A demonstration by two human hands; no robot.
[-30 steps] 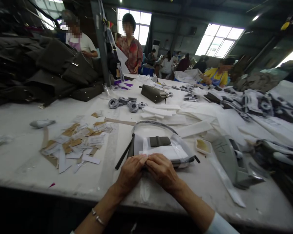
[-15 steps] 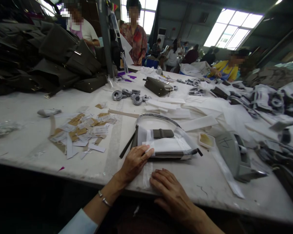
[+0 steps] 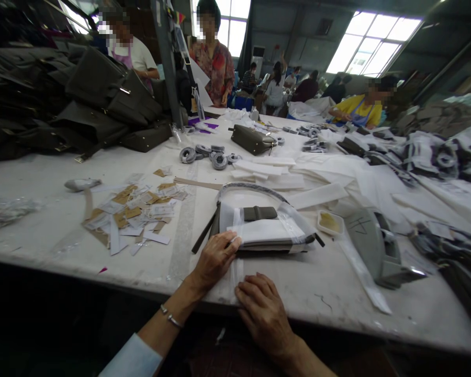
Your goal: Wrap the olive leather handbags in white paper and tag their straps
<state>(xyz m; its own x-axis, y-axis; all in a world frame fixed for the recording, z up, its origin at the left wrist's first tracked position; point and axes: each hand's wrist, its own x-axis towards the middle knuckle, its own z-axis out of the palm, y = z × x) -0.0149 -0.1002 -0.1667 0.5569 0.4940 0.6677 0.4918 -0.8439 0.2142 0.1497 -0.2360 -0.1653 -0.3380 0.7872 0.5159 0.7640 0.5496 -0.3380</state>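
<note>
A grey handbag (image 3: 259, 213) wrapped in white sheet and clear film lies on the table in front of me, its wrapped handle arching behind it. My left hand (image 3: 215, 256) is closed on its near left corner, the fingertips pressing the white wrap. From that corner a strip of clear tape (image 3: 237, 268) runs down toward the table's front edge. At the lower end of the tape is my right hand (image 3: 262, 303), fingers curled together on the strip; its thumb is partly hidden. A tape dispenser (image 3: 372, 246) stands to the right of the bag.
Loose paper tags (image 3: 137, 212) lie spread on the left. Wrapped coils (image 3: 220, 159) and another grey bag (image 3: 251, 139) are farther back. White sheets (image 3: 317, 196) and a small dish (image 3: 330, 223) lie to the right. Stacked dark bags (image 3: 102, 99) rise at far left. Several people work beyond.
My right hand has shifted slightly left and its fingers are more curled at the tape. My left hand stays at the bag's corner. The view has shifted a little.
</note>
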